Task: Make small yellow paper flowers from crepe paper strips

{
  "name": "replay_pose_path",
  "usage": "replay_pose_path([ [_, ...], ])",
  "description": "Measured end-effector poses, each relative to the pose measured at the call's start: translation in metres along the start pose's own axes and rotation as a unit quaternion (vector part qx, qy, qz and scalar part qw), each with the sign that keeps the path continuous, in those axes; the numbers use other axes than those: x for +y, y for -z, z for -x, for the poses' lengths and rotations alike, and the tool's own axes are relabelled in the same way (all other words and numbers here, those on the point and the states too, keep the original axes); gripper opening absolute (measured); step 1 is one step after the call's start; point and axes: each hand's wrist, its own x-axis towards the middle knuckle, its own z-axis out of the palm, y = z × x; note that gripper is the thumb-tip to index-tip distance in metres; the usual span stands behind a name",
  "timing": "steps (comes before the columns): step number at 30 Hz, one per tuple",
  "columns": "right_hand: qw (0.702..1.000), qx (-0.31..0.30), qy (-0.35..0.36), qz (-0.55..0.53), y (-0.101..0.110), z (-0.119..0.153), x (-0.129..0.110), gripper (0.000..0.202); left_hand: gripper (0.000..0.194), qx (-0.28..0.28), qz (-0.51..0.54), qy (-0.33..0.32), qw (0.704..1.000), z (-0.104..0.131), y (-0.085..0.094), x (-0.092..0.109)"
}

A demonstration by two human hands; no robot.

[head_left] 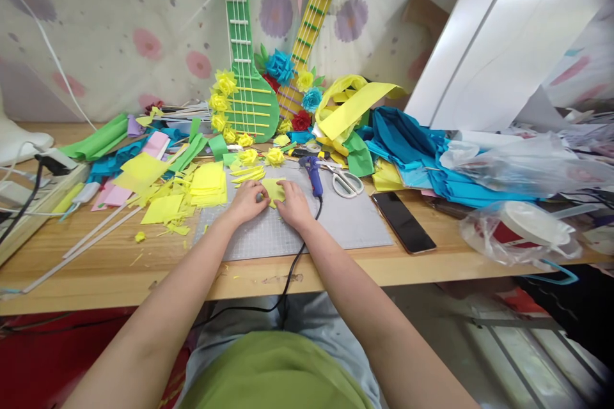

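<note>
A small square of yellow crepe paper (274, 189) is held between my two hands over the grey cutting mat (345, 230). My left hand (248, 202) has its fingers curled in at the paper's left edge. On the opposite edge, my right hand (293, 204) pinches the paper between thumb and fingers. Yellow folded strips (248, 174) and yellow paper flowers (275, 156) lie just beyond my hands. A blue glue gun (313, 176) rests right of them, its black cord running under my right forearm. White-handled scissors (346, 183) lie beside it.
A stack of yellow squares (208, 184) sits left of the mat. A phone (403, 222) lies to the right, near a bagged cup (522, 230). Blue crepe paper (412, 147) is heaped behind. A green paper guitar (254, 102) and a yellow one (307, 32) lean at the back.
</note>
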Motion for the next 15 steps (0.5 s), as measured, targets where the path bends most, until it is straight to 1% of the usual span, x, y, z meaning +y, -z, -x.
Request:
replay_pose_path([
  [6,1.0,0.004,0.0,0.001,-0.0021,-0.0008,0.0013,0.04,0.01,-0.007,0.004,0.005,1.0,0.0023,0.0008,0.0025],
  [11,1.0,0.005,0.003,-0.003,-0.0016,-0.0004,0.0005,0.039,0.017,0.007,0.007,0.006,1.0,0.0051,0.0019,0.0048],
  [15,1.0,0.006,0.006,-0.003,-0.0026,-0.0005,0.0016,0.039,0.009,0.005,0.017,-0.01,1.0,0.0066,0.0015,0.0063],
])
